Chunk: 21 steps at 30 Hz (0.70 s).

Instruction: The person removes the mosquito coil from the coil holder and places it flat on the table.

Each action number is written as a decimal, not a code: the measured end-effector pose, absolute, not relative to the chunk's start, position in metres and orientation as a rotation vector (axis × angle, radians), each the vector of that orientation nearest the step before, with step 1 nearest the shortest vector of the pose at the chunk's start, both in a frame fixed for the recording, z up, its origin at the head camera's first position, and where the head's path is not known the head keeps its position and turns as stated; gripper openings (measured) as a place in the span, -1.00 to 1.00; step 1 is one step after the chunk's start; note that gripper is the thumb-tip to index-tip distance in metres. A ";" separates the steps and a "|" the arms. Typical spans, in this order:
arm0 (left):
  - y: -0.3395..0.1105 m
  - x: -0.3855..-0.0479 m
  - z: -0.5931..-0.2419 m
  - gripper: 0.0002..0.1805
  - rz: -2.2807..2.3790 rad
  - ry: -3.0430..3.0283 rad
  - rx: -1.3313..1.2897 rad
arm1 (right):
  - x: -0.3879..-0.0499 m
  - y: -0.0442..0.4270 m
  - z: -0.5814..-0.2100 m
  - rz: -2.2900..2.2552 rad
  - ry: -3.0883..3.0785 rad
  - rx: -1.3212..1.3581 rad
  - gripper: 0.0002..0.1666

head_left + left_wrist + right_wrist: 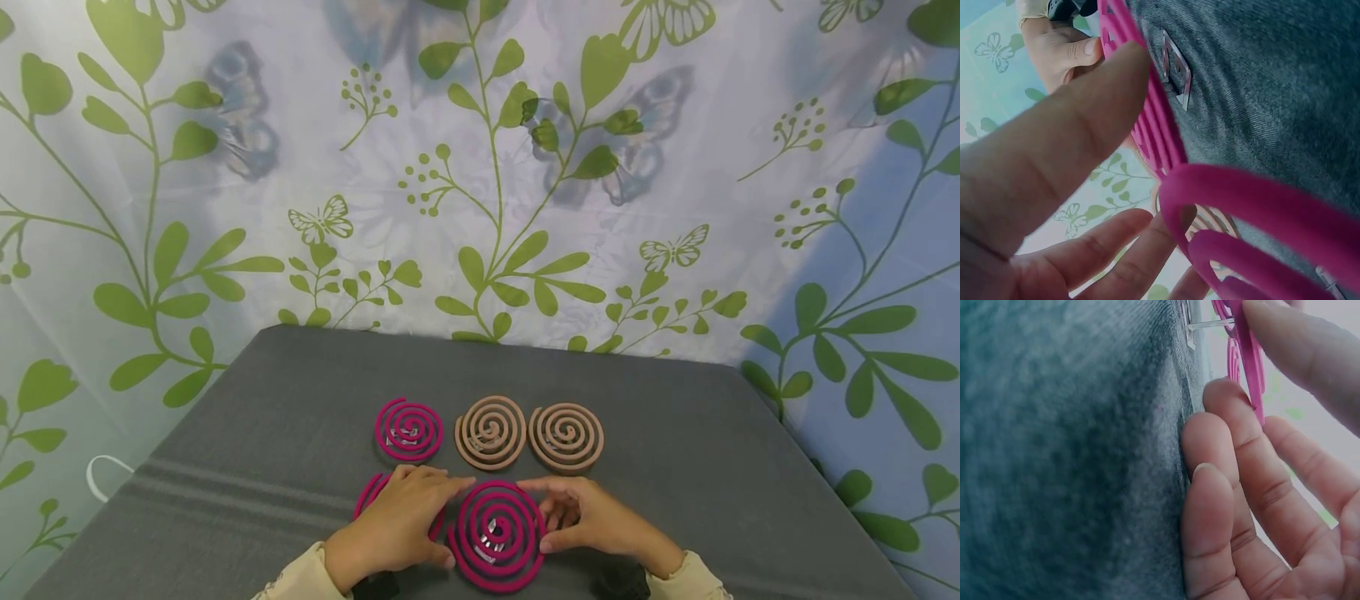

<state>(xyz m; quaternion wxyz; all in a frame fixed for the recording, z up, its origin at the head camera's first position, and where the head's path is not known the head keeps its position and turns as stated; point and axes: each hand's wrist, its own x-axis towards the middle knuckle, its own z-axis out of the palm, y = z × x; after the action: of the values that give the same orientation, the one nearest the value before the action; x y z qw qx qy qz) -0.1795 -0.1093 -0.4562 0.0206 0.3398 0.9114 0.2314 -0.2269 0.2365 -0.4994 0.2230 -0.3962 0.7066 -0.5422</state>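
Three pink coils (504,527), two tan coils (492,431), two hands (401,517); metal stands (1188,81), probably five.

I could read no text, label, brand, number or sign in any of my three views. The far backdrop (480,175) carried a print of leaves and butterflies, with no lettering I could make out. I found no legible characters on the near pink mosquito coil (501,529) or the metal stand (1180,69) either.
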 end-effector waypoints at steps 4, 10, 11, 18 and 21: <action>-0.109 -0.184 -0.462 0.00 0.699 2.812 1.014 | -0.232 0.241 -0.510 -1.472 1.966 -1.081 -0.14; -0.108 -0.186 -0.464 -0.09 0.684 2.805 0.980 | -0.222 0.235 -0.484 -1.437 1.972 -1.060 -0.11; -0.107 -0.185 -0.461 -0.10 0.672 2.802 0.975 | -0.222 0.235 -0.483 -1.427 1.975 -1.078 -0.12; -0.099 -0.170 -0.427 -0.17 0.632 2.779 0.919 | -0.223 0.236 -0.490 -1.465 1.974 -0.971 -0.09; -0.101 -0.172 -0.431 -0.19 0.658 2.784 0.943 | -0.222 0.235 -0.488 -1.471 1.981 -0.965 -0.10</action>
<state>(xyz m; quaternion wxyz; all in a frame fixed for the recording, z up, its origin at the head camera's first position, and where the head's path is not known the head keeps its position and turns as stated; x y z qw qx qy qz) -0.1719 -0.1006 -0.4313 0.0649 0.3124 0.9223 0.2179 -0.2215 0.2348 -0.4875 0.2437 -0.3531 0.7252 -0.5385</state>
